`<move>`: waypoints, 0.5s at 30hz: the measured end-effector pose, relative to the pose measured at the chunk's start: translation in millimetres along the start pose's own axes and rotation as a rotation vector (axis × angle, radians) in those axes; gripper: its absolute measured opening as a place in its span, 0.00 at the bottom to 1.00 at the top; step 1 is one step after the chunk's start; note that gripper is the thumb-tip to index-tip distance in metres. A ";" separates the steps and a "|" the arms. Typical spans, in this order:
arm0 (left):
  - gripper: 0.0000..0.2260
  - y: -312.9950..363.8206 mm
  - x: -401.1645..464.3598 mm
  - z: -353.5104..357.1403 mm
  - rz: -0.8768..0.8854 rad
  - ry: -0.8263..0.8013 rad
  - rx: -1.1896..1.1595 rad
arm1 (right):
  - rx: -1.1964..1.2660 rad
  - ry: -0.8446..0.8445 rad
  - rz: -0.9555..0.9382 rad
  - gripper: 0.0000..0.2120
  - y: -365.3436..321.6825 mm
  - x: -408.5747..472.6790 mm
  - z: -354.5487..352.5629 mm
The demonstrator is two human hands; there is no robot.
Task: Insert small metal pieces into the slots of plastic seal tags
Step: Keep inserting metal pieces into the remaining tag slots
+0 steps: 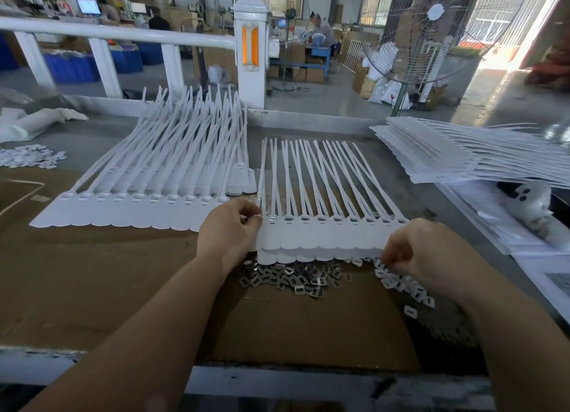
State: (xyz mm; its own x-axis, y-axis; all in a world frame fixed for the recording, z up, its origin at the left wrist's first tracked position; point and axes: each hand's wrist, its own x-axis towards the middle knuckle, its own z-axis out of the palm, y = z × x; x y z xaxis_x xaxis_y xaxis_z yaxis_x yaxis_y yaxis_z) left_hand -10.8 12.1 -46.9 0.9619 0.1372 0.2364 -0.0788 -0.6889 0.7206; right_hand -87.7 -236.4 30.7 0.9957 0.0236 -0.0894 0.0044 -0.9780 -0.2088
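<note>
On brown cardboard, both hands (229,226) (410,251) pinching smooth white tag strip (320,236), shiny metal pieces (293,277)

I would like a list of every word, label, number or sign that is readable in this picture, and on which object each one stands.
No text is readable.
Monitor far at the back: lit screen, content too small to read.
White sack on the floor by the fan: a red mark, too blurred to read.
Seal tags under the hands: plain white, no print visible.
Printed sheets at the right edge: blurred.
</note>
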 end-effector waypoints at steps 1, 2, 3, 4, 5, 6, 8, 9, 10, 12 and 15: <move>0.04 0.2 0.0 0.1 0.003 0.001 0.002 | -0.005 -0.021 -0.004 0.08 1.6 -1.5 -0.1; 0.04 0.3 -0.1 0.4 0.007 0.002 0.004 | -0.005 -0.038 -0.009 0.07 2.5 -2.1 -0.9; 0.04 0.4 -0.2 0.7 0.010 0.003 0.005 | 0.004 -0.049 -0.014 0.07 3.6 -3.2 -1.1; 0.04 0.4 -0.5 0.8 0.010 0.004 0.004 | 0.017 -0.056 -0.020 0.08 4.9 -4.7 -1.6; 0.04 0.3 -0.6 0.8 0.009 0.004 0.000 | 0.027 -0.061 -0.021 0.10 6.4 -6.3 -1.7; 0.04 0.2 -0.7 0.7 0.008 0.005 -0.003 | 0.033 -0.066 -0.019 0.12 8.2 -8.2 -1.3; 0.04 0.3 -0.6 0.6 0.004 0.007 -0.003 | 0.033 -0.085 -0.009 0.14 11.6 -13.3 -0.5; 0.04 0.4 -0.5 0.5 0.003 0.008 -0.002 | 0.029 -0.095 -0.006 0.13 13.5 -15.9 -0.2; 0.04 0.5 -0.4 0.5 0.003 0.007 0.000 | 0.027 -0.100 -0.006 0.13 15.0 -18.0 -0.2; 0.04 0.5 -0.7 0.7 0.006 0.006 0.001 | 0.015 -0.114 -0.007 0.11 17.5 -22.5 0.0; 0.04 0.2 -1.2 0.9 0.008 0.006 -0.004 | -0.036 -0.142 -0.022 0.07 19.0 -25.1 0.0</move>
State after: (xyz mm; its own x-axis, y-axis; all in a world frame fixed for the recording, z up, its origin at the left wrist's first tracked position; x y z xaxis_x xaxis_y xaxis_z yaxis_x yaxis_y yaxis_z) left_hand -11.7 11.2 -47.6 0.9598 0.1354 0.2460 -0.0879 -0.6872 0.7212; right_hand -112.6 -255.6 28.9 0.9723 0.0717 -0.2223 0.0320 -0.9837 -0.1771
